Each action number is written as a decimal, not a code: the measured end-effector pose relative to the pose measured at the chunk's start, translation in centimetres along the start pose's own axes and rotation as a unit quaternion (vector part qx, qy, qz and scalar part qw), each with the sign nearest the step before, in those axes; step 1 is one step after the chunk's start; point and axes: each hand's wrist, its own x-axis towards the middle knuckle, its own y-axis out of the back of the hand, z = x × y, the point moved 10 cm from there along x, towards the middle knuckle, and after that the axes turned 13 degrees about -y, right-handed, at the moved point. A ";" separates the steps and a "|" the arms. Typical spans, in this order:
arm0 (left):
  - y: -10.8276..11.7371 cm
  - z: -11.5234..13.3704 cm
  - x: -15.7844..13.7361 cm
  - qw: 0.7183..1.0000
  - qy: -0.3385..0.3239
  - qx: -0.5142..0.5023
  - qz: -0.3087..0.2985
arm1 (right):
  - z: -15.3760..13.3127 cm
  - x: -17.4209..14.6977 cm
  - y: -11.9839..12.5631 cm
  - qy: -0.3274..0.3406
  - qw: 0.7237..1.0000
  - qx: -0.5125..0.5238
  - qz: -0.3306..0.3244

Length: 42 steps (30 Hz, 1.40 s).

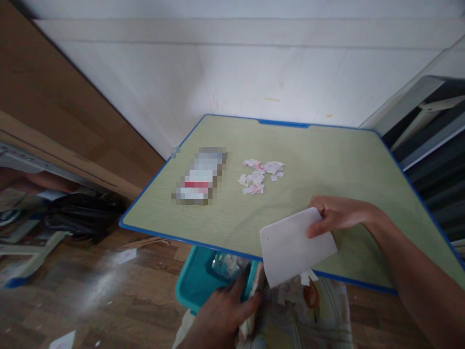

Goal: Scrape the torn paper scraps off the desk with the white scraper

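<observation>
Setting: white panelled wall (254, 72), brown wooden panel (65, 111) at left, and wood-grain floor (98, 295) with white paper pieces (127, 256) lying on it.

One table (334, 165), pale green top, blue edging, its far side near the wall.

One oblong item (201, 174), white and grey with a red band, pixelated, on the table's left part; details cannot be read.

One loose cluster of torn white paper scraps (257, 177), some marked pink, lying mid-table, right of the oblong item.

One white flat rectangular sheet (290, 245) with rounded corners, tilted across the table's near edge; gripped at its right end by the right hand (336, 213), thumb on top. White paper strips (307, 277) show just below it.

One teal plastic bin (183, 286), below the near edge, containing crumpled clear plastic (223, 264). The left hand (221, 312) is at its right rim; whether it grips cannot be told.

One pale patterned cloth (323, 334), right of the bin.
</observation>
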 end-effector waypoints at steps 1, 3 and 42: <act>0.0 0.0 0.0 1.000 0.001 -0.001 0.002 | -0.4 0.1 -0.4 0.008 1.000 -0.005 -0.009; -0.1 0.0 0.0 1.000 0.005 -0.007 0.001 | -1.0 0.1 -1.2 0.028 0.999 -0.020 -0.035; -0.7 0.0 0.0 1.000 0.007 -0.002 -0.024 | 7.6 -6.4 11.8 0.011 0.781 0.383 0.494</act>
